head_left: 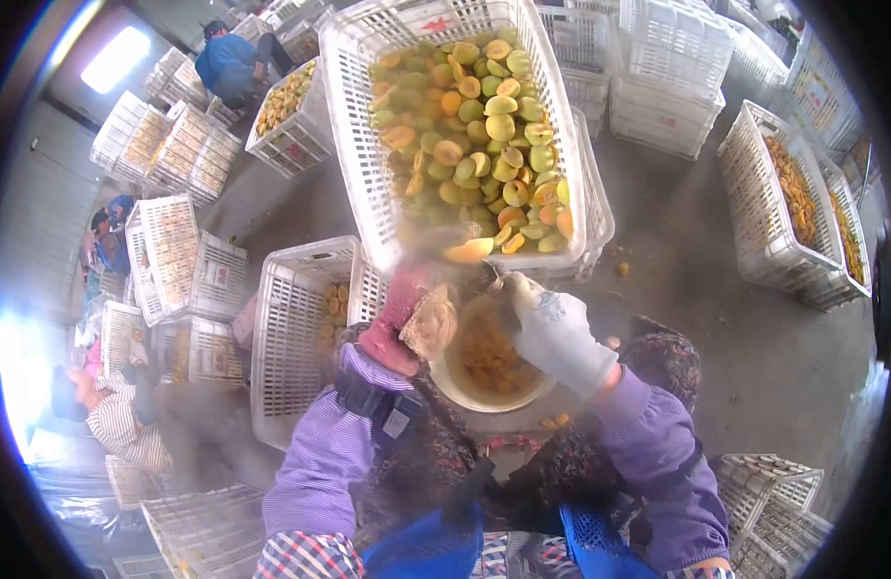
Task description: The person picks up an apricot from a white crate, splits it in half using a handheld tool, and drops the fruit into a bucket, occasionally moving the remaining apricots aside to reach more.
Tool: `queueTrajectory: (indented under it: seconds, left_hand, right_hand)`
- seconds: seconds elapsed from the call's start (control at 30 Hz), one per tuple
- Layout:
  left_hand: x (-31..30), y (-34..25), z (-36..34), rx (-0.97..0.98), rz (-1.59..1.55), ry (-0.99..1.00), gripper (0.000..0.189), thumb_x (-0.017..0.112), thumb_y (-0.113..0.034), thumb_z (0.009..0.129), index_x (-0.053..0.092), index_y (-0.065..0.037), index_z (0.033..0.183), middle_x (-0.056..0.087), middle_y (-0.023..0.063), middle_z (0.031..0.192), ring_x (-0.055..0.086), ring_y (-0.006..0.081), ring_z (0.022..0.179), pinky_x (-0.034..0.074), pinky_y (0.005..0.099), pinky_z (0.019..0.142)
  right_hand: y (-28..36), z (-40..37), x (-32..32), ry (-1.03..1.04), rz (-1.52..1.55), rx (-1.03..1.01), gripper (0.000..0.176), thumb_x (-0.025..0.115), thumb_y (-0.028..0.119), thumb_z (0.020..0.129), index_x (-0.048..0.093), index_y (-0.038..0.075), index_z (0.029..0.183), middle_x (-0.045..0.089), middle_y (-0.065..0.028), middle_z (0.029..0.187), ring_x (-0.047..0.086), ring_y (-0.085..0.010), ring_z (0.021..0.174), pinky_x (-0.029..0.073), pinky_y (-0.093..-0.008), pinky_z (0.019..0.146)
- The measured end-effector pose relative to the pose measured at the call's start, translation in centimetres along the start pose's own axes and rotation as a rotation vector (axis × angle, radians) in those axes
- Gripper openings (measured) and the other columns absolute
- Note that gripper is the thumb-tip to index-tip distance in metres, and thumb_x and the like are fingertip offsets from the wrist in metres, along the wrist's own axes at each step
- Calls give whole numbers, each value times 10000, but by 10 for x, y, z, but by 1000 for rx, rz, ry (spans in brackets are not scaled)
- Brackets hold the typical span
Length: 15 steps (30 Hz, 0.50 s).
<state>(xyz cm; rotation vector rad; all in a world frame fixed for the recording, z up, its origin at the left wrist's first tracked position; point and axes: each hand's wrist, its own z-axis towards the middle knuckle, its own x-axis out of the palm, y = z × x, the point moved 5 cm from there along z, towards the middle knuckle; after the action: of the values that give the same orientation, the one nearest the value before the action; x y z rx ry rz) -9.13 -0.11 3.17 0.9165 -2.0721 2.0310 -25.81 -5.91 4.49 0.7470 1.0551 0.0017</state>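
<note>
My left hand [411, 323], in a pink glove with a worn tan patch, is closed around a yellow-orange peach half [469, 251]. My right hand [559, 333], in a whitish knitted glove, grips a thin metal tool [493, 277] whose tip is right by the fruit. Below both hands, between my knees, stands a cream bucket [492, 407] with orange fruit pieces [493, 362] in liquid. Just beyond my hands a white plastic crate [354, 164] holds many green-yellow halved peaches [503, 125]. The left fingers are blurred.
Another white crate [262, 347] with some fruit halves stands on my left. Crates of orange fruit [793, 193] are at the right, with stacked crates [667, 77] behind. A person in blue [228, 68] sits at the back left; one in stripes [127, 429] is nearer.
</note>
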Motion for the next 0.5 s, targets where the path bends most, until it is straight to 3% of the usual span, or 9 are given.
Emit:
queueTrajectory:
  seconds: [0.07, 0.17, 0.3, 0.37, 0.43, 0.5]
  left_hand:
    - [-28, 33, -6, -132, -475, -47, 329, 538, -80, 924, 509, 9, 1239, 566, 160, 1260, 603, 350, 1066, 496, 476, 959]
    - [13, 15, -7, -91, -601, -80, 333, 537, -105, 935, 507, 8, 1247, 561, 155, 1274, 576, 349, 1112, 478, 468, 989]
    - [-13, 43, -1, -140, -777, -21, 335, 531, -116, 941, 506, 2, 1253, 564, 157, 1270, 554, 345, 1144, 467, 461, 1006]
    - [-23, 55, 4, -151, -797, -42, 338, 535, -119, 937, 508, -3, 1254, 564, 156, 1269, 548, 337, 1155, 460, 456, 1015]
    - [-26, 57, 14, -93, -578, -81, 346, 545, -121, 927, 513, -9, 1253, 562, 154, 1270, 544, 321, 1164, 454, 450, 1021]
    - [-22, 46, 14, 61, -21, -85, 356, 553, -129, 920, 515, -14, 1255, 557, 149, 1274, 537, 304, 1178, 448, 444, 1021]
  right_hand:
    - [-2, -1, -6, 4, -59, 11, 320, 602, 194, 863, 546, 47, 1141, 660, -118, 868, 658, -309, 744, 516, -410, 641]
    - [-8, -5, -8, 99, -157, 47, 300, 612, 181, 859, 551, 53, 1124, 665, -111, 860, 659, -302, 720, 513, -403, 620]
    - [-13, -9, -6, 200, -241, 104, 294, 619, 164, 851, 555, 39, 1110, 668, -101, 802, 662, -290, 696, 512, -394, 590]
    - [-11, -8, -9, 116, -160, 63, 287, 613, 142, 848, 555, 30, 1105, 669, -102, 795, 663, -292, 694, 513, -399, 586]
    - [-6, -4, -13, 57, -70, 43, 288, 608, 124, 846, 553, 19, 1107, 668, -110, 791, 663, -298, 691, 515, -405, 583]
    - [0, 2, -16, 26, 25, 48, 298, 603, 110, 842, 549, 5, 1116, 666, -123, 789, 662, -310, 687, 516, -411, 583]
